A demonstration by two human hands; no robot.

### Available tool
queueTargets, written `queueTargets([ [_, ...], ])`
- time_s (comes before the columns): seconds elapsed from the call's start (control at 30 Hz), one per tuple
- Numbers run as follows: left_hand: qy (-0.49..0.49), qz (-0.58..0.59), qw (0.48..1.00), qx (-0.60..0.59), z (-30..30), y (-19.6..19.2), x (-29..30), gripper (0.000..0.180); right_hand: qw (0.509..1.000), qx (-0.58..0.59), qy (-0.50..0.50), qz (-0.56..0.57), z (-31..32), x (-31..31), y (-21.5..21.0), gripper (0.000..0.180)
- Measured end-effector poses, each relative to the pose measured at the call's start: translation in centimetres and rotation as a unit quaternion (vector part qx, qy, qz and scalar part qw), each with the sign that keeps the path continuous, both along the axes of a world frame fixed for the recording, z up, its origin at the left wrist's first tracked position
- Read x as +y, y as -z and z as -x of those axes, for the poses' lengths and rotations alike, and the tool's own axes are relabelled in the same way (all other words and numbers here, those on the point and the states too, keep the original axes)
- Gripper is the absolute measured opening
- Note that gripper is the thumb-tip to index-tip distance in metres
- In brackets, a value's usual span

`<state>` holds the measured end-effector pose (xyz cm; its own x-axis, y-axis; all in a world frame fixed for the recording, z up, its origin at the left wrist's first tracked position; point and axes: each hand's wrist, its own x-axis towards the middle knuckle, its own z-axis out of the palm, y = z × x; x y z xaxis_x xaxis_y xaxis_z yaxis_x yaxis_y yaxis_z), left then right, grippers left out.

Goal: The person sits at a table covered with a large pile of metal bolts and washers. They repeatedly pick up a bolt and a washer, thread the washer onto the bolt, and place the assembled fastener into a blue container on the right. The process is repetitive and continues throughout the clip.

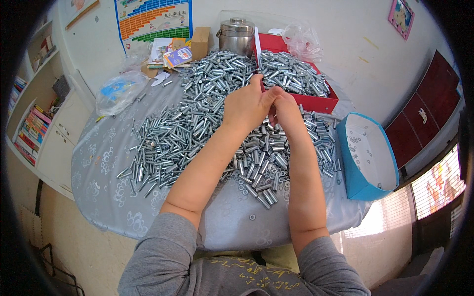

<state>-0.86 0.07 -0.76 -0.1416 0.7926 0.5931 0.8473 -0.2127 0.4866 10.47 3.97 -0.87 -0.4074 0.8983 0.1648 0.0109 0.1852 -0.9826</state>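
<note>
Both arms reach forward over a large pile of silver metal sleeve anchors (197,116) on the table. My left hand (244,104) is closed, its back toward me and its fingers curled away from view. Against it, thumb to fingers, sits my right hand (287,109), also closed. Whatever they pinch between them is hidden behind the fingers. Just beyond the hands stands a red box (316,103) heaped with more anchors. Small metal washers or nuts (274,175) are scattered at the near side of the pile, below the hands.
A blue box (368,190) with several small rings inside stands at the right edge of the table (106,197). At the back are a steel pot (236,37), a cardboard box (200,42) and booklets (177,57). A plastic bag (121,93) lies at the left.
</note>
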Motion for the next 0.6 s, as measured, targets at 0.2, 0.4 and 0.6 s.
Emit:
queueTargets([
  [0.2,-0.015,0.004,1.000,0.019,0.1,0.2,0.1,0.080,0.999,0.003,-0.033,0.015,0.4,1.3,1.3,0.025],
  [0.4,-0.034,0.026,0.998,0.042,0.0,0.1,-0.1,0.080,0.991,0.063,-0.022,0.112,0.6,0.2,0.9,0.029],
  [0.6,-0.035,0.017,0.998,0.042,0.3,0.4,0.3,0.081,0.995,0.040,-0.056,0.079,0.3,1.2,1.4,0.029],
])
